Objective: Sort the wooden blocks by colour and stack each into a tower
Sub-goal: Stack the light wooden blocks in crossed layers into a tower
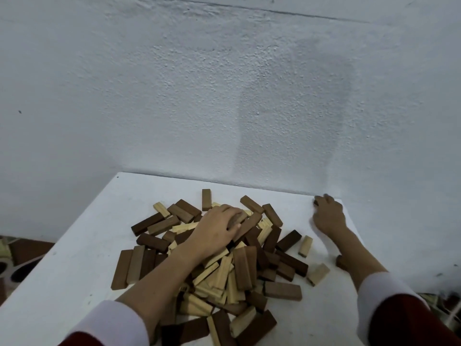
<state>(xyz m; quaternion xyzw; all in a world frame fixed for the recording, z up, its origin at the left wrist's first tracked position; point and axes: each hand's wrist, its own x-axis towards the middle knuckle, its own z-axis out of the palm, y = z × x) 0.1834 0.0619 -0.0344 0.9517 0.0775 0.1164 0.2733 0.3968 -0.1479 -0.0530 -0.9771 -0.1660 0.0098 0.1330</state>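
Bottom of frame: two forearms in white cuffs with dark red sleeves (409,325), entering lower left and lower right. White desk (82,265) fills the lower half, its far edge against a rough white wall (224,96).

Pile of wooden blocks (219,268), centre-bottom of frame, dark brown and pale ones mixed, lying flat and crossed over each other, no tower visible. Nearest blocks run off the bottom edge between the arms. A few strays right of the pile: pale block (317,273) lower right, another pale block (305,245) just above it, small dark piece (339,261) touching the right forearm. Dark blocks lie side by side on the left edge of the pile (129,268).

Left hand (217,228) is on top of the pile at centre frame, palm down, fingers curled round a brown block (235,219); only part of that block shows under the fingers.

Farther back, right hand (329,216) is at right centre, near the desk's far right corner, well apart from the pile, fingers bent down onto the desk. A dark bit (315,203) shows at its fingertips, looks like a dark block; cannot tell whether it is gripped or just touched.

One dark block (206,199) lies alone at the far edge of the pile.

Left edge of frame, below desk level: blurred clutter on the floor (10,258), unclear.
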